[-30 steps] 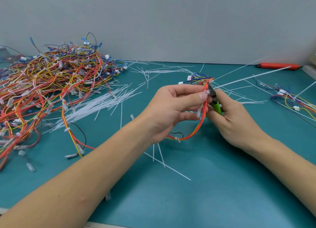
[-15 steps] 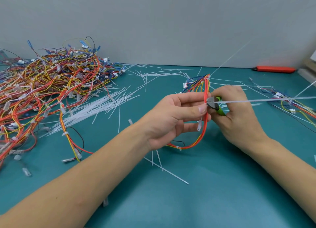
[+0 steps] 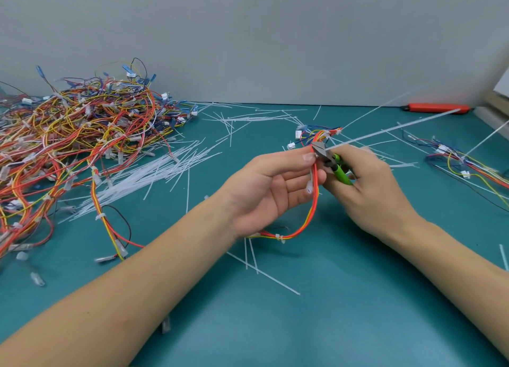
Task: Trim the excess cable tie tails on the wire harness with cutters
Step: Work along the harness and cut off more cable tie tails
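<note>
At the centre of the frame, your left hand (image 3: 271, 186) pinches the wire harness (image 3: 314, 201) between thumb and forefinger, its red, orange and yellow strands looping down below your palm, while your right hand (image 3: 369, 185) is wrapped round the green handles of the cutters (image 3: 329, 158). The cutter nose sits right against the bundle at the root of a long white cable tie tail (image 3: 391, 128) that runs off toward the upper right — whether the blades have closed on it cannot be made out. The risk here is the closeness: the blades lie just beside the insulated wires and your left thumb tip, so a tilted or hurried squeeze could nick a strand or skin instead of plastic. Cut too far from the tie head and you would likely leave a sharp stub; the freed tail may also spring away toward the second harness (image 3: 468, 165) at the right edge. A further tail (image 3: 380, 108) juts up from the far end, likely still to trim, and the pile of harnesses (image 3: 82, 135) at upper left waits beside loose offcuts (image 3: 154, 174) on the green mat (image 3: 330, 325).
</note>
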Demonstrator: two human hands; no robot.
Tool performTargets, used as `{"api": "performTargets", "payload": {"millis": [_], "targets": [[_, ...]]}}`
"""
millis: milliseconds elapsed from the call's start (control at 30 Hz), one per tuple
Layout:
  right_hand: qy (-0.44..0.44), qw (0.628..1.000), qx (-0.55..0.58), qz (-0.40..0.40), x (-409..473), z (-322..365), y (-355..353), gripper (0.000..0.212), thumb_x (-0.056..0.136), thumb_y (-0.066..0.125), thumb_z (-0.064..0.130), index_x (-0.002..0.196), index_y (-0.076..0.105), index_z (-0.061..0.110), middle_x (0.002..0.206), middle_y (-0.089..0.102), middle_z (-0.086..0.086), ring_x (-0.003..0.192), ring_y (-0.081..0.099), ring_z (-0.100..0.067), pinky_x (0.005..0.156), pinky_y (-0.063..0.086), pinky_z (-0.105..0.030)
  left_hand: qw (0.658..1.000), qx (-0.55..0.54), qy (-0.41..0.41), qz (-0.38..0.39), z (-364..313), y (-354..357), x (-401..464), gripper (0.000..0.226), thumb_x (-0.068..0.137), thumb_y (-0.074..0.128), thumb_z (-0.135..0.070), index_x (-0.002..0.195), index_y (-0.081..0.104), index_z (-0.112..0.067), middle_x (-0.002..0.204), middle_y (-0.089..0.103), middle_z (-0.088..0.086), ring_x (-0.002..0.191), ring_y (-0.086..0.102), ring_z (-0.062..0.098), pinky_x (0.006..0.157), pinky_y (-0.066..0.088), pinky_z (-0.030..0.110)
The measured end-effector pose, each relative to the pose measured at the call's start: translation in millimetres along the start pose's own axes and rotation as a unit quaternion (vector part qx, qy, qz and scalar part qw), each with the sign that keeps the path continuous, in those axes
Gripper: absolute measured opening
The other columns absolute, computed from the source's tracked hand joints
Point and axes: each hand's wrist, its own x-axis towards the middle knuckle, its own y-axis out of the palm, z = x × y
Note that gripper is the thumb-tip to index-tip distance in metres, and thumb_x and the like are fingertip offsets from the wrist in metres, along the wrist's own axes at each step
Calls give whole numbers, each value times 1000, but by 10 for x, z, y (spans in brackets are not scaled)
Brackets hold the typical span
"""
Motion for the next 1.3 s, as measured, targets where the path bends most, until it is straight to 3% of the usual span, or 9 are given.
{"api": "performTargets", "payload": {"millis": [133,400,533,633,733,867,967,1067,1300], "targets": [[37,999,13,-4,-15,18,21,6,91,67,31,97,67,32,87,64,12,84,54,-13,71,38,-13,999,-40,-14,-27,-10,-4,-9,11,84,69,-10,86,79,-8,88,74,8,77,73,16,65,59,22],[61,997,45,11,-26,85,11,29,94,74,30,120,71,42,94,71,13,84,60,-14,75,47,-22,996,-43,-10,-72,-3,-27,11,10,79,68,-11,79,78,-7,80,72,7,68,71,14,57,56,21],[87,996,0,27,-31,65,-9,45,91,66,47,135,66,37,105,73,10,98,62,-12,88,49,-27,996,-30,-19,-78,-19,-59,17,11,78,69,-11,78,80,-8,79,73,6,68,72,13,58,56,20],[97,995,-11,31,-54,64,0,57,89,56,58,140,63,33,105,71,8,101,61,-13,88,47,-26,997,-14,-19,-70,-41,-81,11,11,79,70,-12,80,81,-9,81,74,5,70,71,12,59,56,19],[108,994,-4,11,-66,59,6,54,86,55,64,130,65,34,102,71,10,95,61,-10,85,49,-26,998,11,-13,-63,-49,-93,11,11,82,70,-14,79,81,-13,83,75,3,73,72,10,63,57,19],[103,994,-21,-15,-58,40,-6,38,85,55,67,96,65,32,83,64,15,83,58,-8,71,44,-22,998,21,-17,-63,-70,-101,10,9,83,73,-13,84,82,-13,85,75,3,75,71,11,64,57,20],[89,996,-22,-22,-54,47,-18,37,87,58,65,83,62,28,71,58,12,66,53,-9,58,35,-19,997,18,-22,-66,-93,-109,10,9,81,74,-12,85,82,-12,84,74,3,73,70,11,62,56,20],[82,996,-8,-17,-48,50,-35,42,88,60,64,76,62,24,62,52,6,55,44,-12,53,32,-23,997,21,-24,-70,-109,-129,9,6,80,76,-12,84,81,-13,84,73,3,72,68,12,63,57,20],[69,998,-4,-6,-49,56,-63,44,89,61,62,75,63,20,59,51,6,54,42,-14,52,32,-23,995,-23,-73,-60,-153,-157,-6,12,74,77,-8,86,79,-7,83,71,5,77,66,13,60,56,19]]}}
